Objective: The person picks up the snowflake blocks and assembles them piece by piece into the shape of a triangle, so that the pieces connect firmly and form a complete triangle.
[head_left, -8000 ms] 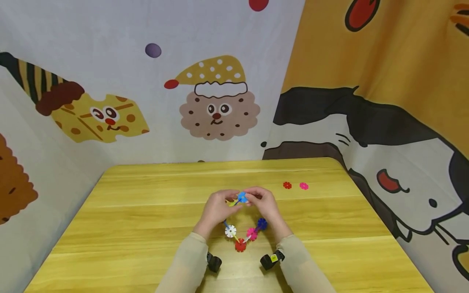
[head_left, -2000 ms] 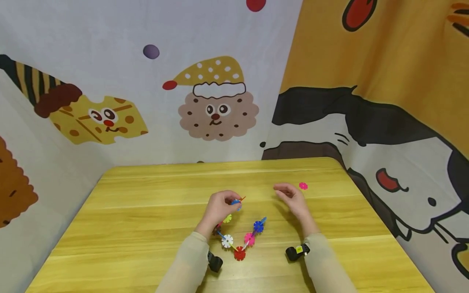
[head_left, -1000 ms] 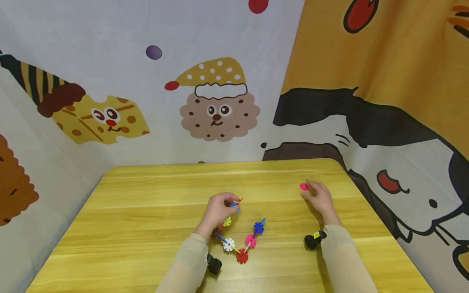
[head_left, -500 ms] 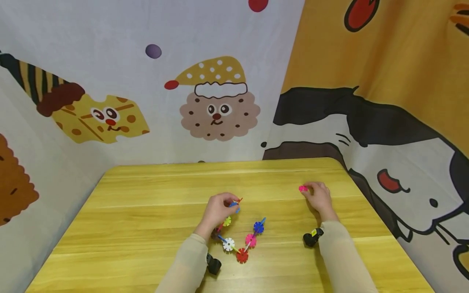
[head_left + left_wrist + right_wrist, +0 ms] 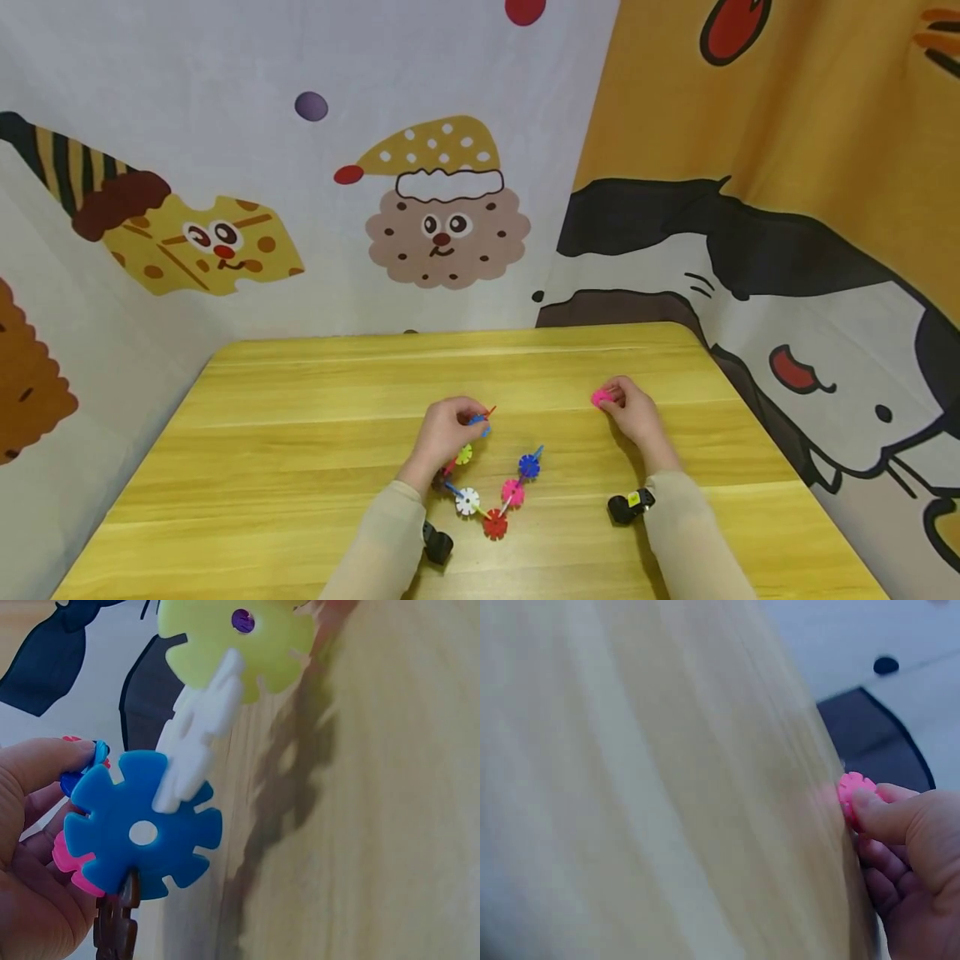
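Observation:
My left hand [image 5: 444, 429] pinches one end of a chain of slotted plastic snowflake discs, with a light blue disc [image 5: 480, 423] and a red disc [image 5: 491, 411] at the fingertips. The chain curves down through a white disc [image 5: 468, 502] and a red one, then up to a dark blue disc [image 5: 529, 465]. In the left wrist view, a blue disc [image 5: 112, 825] joined to a white disc [image 5: 196, 739] and a brown one hangs before the palm. To the right, apart from the chain, my right hand [image 5: 636, 414] pinches a pink disc [image 5: 600, 397] between thumb and fingers.
The wood-grain table [image 5: 300, 467] reaches back to a cartoon-printed cloth [image 5: 442, 308]. Black wrist cameras sit at both cuffs; the left one [image 5: 437, 543] is beside the chain's lower left part.
The red disc once loose on the table is gone from there; a red disc shows at the left fingertips. My right hand reached the pink disc, took hold and moved it left, nearer the chain.

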Tool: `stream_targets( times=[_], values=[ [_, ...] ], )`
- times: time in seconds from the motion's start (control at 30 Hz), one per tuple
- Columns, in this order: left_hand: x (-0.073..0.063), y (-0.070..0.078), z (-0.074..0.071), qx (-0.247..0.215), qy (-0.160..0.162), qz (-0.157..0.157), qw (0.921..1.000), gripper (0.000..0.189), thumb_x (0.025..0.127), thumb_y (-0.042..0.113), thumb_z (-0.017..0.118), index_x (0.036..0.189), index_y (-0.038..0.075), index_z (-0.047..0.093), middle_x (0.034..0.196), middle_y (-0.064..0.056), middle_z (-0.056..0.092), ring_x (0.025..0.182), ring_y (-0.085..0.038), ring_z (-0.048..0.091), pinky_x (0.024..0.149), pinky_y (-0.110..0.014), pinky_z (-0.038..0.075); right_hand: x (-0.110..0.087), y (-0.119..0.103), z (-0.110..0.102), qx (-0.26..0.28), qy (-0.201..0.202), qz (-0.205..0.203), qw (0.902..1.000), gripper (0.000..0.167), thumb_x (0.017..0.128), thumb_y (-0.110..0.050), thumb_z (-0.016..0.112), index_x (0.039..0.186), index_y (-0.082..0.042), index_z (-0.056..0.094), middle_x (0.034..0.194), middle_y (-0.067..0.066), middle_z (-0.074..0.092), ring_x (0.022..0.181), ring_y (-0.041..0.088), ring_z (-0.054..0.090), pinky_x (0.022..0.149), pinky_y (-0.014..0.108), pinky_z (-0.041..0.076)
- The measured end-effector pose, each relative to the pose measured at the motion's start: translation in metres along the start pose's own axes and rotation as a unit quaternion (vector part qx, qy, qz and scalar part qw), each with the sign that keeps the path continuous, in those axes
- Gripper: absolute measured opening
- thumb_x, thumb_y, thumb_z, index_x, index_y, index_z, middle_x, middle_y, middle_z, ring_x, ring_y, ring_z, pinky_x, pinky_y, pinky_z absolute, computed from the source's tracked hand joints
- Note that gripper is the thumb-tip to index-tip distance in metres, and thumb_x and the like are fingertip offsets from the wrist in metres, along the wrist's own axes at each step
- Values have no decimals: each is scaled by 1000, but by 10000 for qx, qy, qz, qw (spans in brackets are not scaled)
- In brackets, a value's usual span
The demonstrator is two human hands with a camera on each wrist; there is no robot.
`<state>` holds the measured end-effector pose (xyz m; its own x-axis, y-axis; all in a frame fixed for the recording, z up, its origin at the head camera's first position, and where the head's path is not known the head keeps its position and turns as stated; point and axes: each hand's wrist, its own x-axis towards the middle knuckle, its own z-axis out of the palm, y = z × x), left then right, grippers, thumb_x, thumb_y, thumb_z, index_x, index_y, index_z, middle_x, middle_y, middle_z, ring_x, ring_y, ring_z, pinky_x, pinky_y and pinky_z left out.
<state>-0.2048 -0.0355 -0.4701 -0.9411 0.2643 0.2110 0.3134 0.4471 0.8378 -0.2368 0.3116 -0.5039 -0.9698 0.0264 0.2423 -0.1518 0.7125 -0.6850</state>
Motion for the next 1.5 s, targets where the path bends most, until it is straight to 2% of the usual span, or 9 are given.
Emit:
stream_targets(
  times=[0.2,0.3,0.5,0.6,0.7,0.9,1.2,1.33,1.5],
  values=[
    [-1,-1,0,25,-6,-33,10000,12,87,11,76,98,6,75,88,2,70,76,-13,59,66,-31,51,0,-20,19,277,-211,-40,9994,14,93,-3,68,106,-2,65,93,11,67,87,28,62,79,42,50],
    [-2,-2,1,42,12,-23,10000,12,87,11,76,98,6,75,88,2,69,75,-13,59,66,-30,51,-3,-35,29,515,-245,-140,9983,14,91,-2,70,105,-2,66,90,8,68,84,24,62,77,37,50],
    [-2,-3,1,-39,47,39,10000,11,87,10,76,96,4,75,86,2,69,74,-12,59,65,-29,51,-6,-64,45,1164,-510,-278,9915,13,91,-3,70,104,-3,67,87,6,67,77,17,59,64,27,49],
    [-2,-2,1,-76,39,42,10000,11,87,9,76,96,3,75,85,2,69,73,-12,58,65,-29,51,-7,-77,51,1487,-585,-270,9868,13,91,-3,71,104,-3,68,87,6,68,77,15,60,65,25,50],
    [-2,-1,1,-81,34,32,10000,11,87,9,76,96,3,75,85,3,69,73,-12,58,65,-29,51,-7,-89,57,1703,-599,-223,9833,14,91,-4,71,104,-3,68,87,5,68,76,14,61,66,26,53],
    [-3,0,2,-58,48,44,10000,10,87,8,76,96,3,75,85,3,69,73,-12,58,65,-30,51,-6,-110,68,2372,-699,-160,9688,15,90,-2,71,105,0,67,87,9,68,75,17,63,70,36,58],
    [-2,0,4,-31,65,48,10000,10,87,8,76,96,3,75,86,2,69,73,-11,59,64,-28,52,-6,-125,79,2592,-918,-161,9613,14,92,-2,69,105,-1,67,87,7,68,75,18,64,72,38,58],
    [-2,1,5,-20,173,127,9998,8,85,6,77,93,3,75,85,1,70,72,-11,58,64,-28,51,-7,-127,82,2744,-966,-105,9567,13,91,-1,69,104,0,67,87,9,68,74,20,64,71,37,58],
    [-2,4,6,-2,337,188,9993,5,83,4,78,87,3,75,80,0,69,70,-10,58,63,-27,51,-9,-128,86,2803,-928,13,9554,11,92,0,67,103,0,68,88,10,68,72,19,64,70,40,58]
  ],
)
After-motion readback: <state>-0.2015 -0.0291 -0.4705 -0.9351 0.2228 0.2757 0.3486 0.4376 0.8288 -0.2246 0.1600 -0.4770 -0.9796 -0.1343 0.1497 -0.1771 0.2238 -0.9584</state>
